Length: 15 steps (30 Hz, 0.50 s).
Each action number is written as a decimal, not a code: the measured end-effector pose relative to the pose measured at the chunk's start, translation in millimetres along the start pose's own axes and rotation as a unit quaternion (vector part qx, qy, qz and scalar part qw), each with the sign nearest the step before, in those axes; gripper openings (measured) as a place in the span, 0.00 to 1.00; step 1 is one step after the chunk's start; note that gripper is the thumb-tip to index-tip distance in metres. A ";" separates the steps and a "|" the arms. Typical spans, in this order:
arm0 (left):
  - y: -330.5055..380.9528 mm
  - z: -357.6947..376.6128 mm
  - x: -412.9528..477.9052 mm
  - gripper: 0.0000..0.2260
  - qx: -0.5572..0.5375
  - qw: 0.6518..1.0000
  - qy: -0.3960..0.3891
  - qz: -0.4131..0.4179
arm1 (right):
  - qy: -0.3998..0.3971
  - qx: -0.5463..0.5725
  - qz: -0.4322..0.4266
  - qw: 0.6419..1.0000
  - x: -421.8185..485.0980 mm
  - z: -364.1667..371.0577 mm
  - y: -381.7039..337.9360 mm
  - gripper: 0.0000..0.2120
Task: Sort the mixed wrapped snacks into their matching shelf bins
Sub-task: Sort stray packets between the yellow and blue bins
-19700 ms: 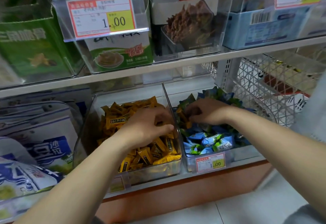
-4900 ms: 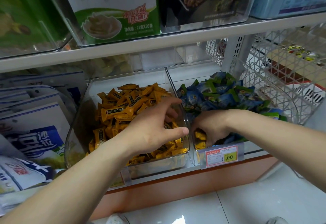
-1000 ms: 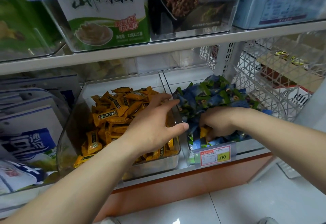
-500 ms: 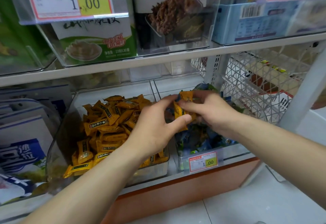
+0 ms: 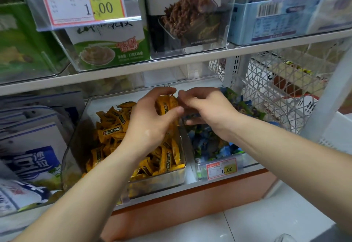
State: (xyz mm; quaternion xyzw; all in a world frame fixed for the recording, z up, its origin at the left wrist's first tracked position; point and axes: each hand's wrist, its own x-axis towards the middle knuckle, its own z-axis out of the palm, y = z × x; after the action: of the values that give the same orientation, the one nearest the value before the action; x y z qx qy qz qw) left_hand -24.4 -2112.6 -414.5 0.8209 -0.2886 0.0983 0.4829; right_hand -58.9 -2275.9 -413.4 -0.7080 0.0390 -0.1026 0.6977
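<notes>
My left hand (image 5: 150,121) grips a few yellow wrapped snacks (image 5: 166,105) between thumb and fingers, held above the right side of the clear left bin (image 5: 73,146), which is full of the same yellow snacks (image 5: 112,127). My right hand (image 5: 208,109) hovers just to the right over the neighbouring clear bin (image 5: 249,159) of blue-green wrapped snacks (image 5: 209,144). Its fingers are loosely curled, and their tips are beside the held snacks. I see nothing gripped in it.
A price tag (image 5: 222,169) hangs on the blue-green bin's front. White wire baskets (image 5: 270,97) stand to the right, and blue-white bags (image 5: 32,158) to the left. The shelf above (image 5: 171,64) carries boxed snacks in clear bins close over my hands.
The yellow snacks that my right hand lifted out of the blue-green bin are now in my left hand. Both hands have risen a little toward the back of the bins.
</notes>
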 end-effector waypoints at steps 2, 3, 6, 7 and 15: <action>-9.6 -11.0 4.1 0.16 0.034 0.999 -0.006 -0.012 | -0.014 -0.056 0.000 0.998 6.0 -6.5 -0.5 0.13; -14.9 -17.7 7.0 0.16 0.056 0.998 -0.012 -0.024 | -0.008 -0.084 -0.003 0.996 9.5 -12.5 0.2 0.13; -33.3 -36.8 17.7 0.20 0.165 0.984 -0.044 -0.051 | -0.006 -0.145 0.009 0.989 18.4 -38.2 9.9 0.07; -38.4 -41.0 20.9 0.22 0.200 0.977 -0.053 -0.058 | -0.028 -0.175 0.011 0.984 19.4 -45.6 14.9 0.07; -29.3 -11.8 5.6 0.32 0.224 0.967 -0.121 -0.012 | -0.237 -0.547 -0.061 0.801 25.7 -41.4 70.7 0.14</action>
State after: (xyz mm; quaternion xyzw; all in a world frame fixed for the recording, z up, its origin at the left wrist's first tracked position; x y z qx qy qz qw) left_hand -1.7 -2093.9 -427.5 0.9172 -0.3059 0.0543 0.2495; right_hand -35.9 -2323.2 -481.2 -0.9750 -0.1217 0.0646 0.1744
